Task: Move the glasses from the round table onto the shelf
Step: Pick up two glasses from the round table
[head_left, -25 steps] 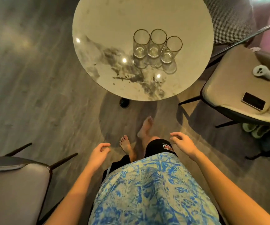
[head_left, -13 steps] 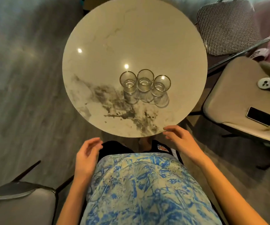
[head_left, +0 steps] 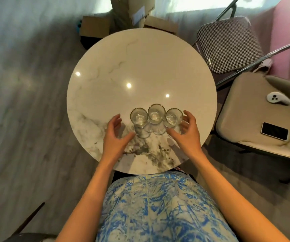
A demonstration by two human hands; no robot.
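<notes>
Three glasses (head_left: 155, 117) touching in a row on round tabletop (head_left: 140, 67), left hand (head_left: 117, 135) and right hand (head_left: 187, 132) spread wide flanking them, right fingertips (head_left: 186, 113) at outermost glass.

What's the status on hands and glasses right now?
Left hand open, short of the left glass. Right hand open, cupping around the right glass. Three glasses standing on the round table. Nothing in the way.

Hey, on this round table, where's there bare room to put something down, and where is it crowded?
The round table is bare across its whole far half, from the row of three glasses back to the far rim, and along the left edge. It is crowded at the near middle: the left hand and right hand flank the touching glasses, both open.
</notes>
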